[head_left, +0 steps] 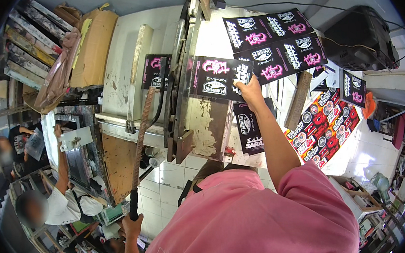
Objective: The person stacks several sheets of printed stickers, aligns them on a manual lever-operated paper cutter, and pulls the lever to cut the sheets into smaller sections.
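My left hand (pixel 132 226) is wrapped around the black grip of a long rusty ribbed lever (pixel 141 136), part of a manual paper cutter (pixel 188 46). A black printed sheet (pixel 212 80) with pink and white designs lies flat on the cutter's bed, its right end pinched in my right hand (pixel 250 93). The sheet's left end passes under the cutter's upright bar, and a black printed piece (pixel 155 68) shows on the far side. Below my right wrist lies another black printed sheet (pixel 250 127).
Larger black printed sheets (pixel 277 43) lie at the back right, near a dark boxy device (pixel 361 38). A wooden block (pixel 299 99) rests beside a red and yellow printed sheet (pixel 327 125). Cardboard (pixel 92 49) and stacked frames stand at left, where a co-worker in white (pixel 69 205) reaches over a bench.
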A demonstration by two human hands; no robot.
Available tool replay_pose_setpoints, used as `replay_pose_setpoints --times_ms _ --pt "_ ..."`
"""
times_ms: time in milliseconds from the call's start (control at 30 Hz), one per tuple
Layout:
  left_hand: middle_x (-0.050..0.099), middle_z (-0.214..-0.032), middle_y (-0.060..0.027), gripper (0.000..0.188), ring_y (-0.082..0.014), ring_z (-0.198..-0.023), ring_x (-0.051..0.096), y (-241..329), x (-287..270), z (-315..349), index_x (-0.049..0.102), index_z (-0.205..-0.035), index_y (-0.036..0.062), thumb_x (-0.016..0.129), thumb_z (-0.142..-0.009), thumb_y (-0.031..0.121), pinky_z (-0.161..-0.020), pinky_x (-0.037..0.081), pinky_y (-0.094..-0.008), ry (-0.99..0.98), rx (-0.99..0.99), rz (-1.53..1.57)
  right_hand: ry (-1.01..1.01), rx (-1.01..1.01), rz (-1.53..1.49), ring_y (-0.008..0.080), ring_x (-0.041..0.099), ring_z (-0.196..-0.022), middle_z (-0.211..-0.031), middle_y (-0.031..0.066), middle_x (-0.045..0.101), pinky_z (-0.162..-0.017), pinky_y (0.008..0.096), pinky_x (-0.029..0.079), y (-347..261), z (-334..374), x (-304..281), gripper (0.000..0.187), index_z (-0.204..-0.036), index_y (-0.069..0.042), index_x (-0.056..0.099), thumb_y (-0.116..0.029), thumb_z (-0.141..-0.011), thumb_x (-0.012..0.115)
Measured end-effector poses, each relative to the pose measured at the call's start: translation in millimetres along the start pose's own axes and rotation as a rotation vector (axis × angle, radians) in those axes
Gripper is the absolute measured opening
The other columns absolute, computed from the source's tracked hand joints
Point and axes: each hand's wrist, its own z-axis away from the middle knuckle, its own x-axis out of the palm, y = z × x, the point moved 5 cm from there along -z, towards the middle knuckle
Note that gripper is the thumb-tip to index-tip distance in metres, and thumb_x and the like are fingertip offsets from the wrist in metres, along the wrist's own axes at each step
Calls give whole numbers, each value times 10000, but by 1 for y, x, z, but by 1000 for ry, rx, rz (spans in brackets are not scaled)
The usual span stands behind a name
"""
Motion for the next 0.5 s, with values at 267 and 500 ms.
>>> replay_pose_setpoints --times_ms 267,500 --pt "601 -592 -72 225 -156 -499 545 18 -67 29 617 -744 -53 742 -776 132 -500 438 -359 -39 -31 222 2 1 -17 233 665 -962 -1079 163 669 -869 347 527 -5 3 0 467 -1199 46 525 -95 -812 745" --pt "521 -582 -52 196 -110 -559 455 93 -189 70 615 -747 -77 752 -721 61 -509 407 -357 179 72 -10 8 13 -7 225 660 -951 -1068 158 667 -865 347 526 -6 4 -1 451 -1187 42 522 -99 -818 739"
